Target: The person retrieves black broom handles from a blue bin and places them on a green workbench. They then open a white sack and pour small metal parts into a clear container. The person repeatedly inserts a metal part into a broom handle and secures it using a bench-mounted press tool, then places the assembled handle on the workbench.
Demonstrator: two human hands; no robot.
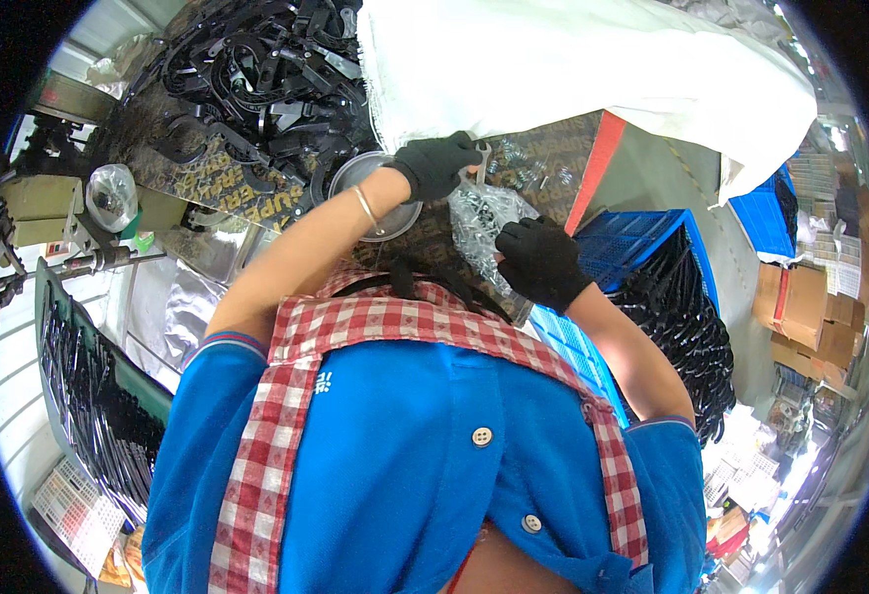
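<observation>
My left hand [437,164], in a black glove with bare fingertips, reaches over a round grey metal bowl [395,223]. Its fingers pinch a small silver metal piece [483,158] with a forked end, shaped like a small wrench. Beside it lies a clear plastic bag [474,233] with small shiny metal parts inside. My right hand [543,262], also in a black glove, is curled closed at the bag's right side and grips its plastic. More loose small metal parts [529,168] are scattered on the worn printed board [578,148] beyond the bag.
Black curved metal parts [256,89] are heaped at the far left of the table. A white woven sack [553,69] covers the far side. To the right stands a blue crate [632,238] with black parts; cardboard boxes [796,302] are farther right. A green bin [58,307] of black rods stands left.
</observation>
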